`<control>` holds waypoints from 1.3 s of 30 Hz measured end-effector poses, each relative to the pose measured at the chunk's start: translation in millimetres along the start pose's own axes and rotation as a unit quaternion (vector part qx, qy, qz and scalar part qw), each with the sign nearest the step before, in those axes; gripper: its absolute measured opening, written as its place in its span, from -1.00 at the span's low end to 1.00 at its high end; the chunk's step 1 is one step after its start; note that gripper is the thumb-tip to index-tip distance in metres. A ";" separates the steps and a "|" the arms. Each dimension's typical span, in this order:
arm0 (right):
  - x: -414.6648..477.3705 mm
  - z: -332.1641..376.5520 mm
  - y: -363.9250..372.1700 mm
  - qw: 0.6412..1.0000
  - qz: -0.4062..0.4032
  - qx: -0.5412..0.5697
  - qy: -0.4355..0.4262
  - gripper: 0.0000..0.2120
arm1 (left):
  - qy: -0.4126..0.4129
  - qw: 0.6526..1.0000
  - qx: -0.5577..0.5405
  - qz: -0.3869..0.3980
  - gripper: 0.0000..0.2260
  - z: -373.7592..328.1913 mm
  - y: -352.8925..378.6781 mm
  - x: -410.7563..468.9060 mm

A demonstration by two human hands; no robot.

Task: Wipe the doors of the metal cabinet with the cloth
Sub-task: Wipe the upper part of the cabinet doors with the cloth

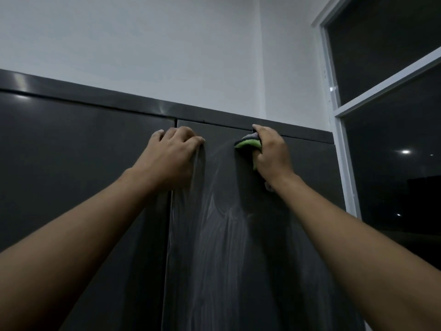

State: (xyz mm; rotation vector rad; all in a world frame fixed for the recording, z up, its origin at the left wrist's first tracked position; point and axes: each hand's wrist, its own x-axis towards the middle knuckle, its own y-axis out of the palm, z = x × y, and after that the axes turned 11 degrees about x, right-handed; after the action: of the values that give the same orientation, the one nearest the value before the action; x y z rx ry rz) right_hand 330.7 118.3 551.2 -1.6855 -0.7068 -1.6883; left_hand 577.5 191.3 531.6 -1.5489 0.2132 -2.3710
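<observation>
A dark grey metal cabinet fills the lower view, with a left door (83, 175) and a right door (233, 247). Pale wipe streaks run down the right door. My right hand (272, 154) presses a green and grey cloth (248, 144) against the top of the right door, just under the cabinet's top rail (298, 133). My left hand (171, 154) rests with bent fingers over the seam between the doors, near the top, fingertips on the right door's edge. Most of the cloth is hidden under my right palm.
A white wall (167, 56) rises above the cabinet. To the right stands a white-framed window (338, 130) with dark panes, close to the cabinet's right side.
</observation>
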 end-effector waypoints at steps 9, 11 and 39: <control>-30.8 54.0 32.9 0.986 0.126 0.019 -0.112 -0.28 | -0.038 0.996 -0.053 -0.056 -0.44 2.0 7.5 -11.1; -40.4 52.1 36.6 0.976 0.156 0.031 -0.152 -0.39 | -0.039 0.996 -0.061 -0.060 -0.44 2.0 7.3 -13.1; -45.2 69.5 71.0 0.924 0.169 0.093 -0.329 -0.64 | -0.037 0.981 -0.154 -0.108 -0.83 36.4 15.7 -43.3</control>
State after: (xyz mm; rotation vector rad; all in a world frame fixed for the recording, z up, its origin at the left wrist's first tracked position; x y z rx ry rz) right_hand 428.5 127.9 503.6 -2.0980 -0.7826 -0.7765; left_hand 629.6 192.1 504.3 -1.8836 0.4327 -2.5324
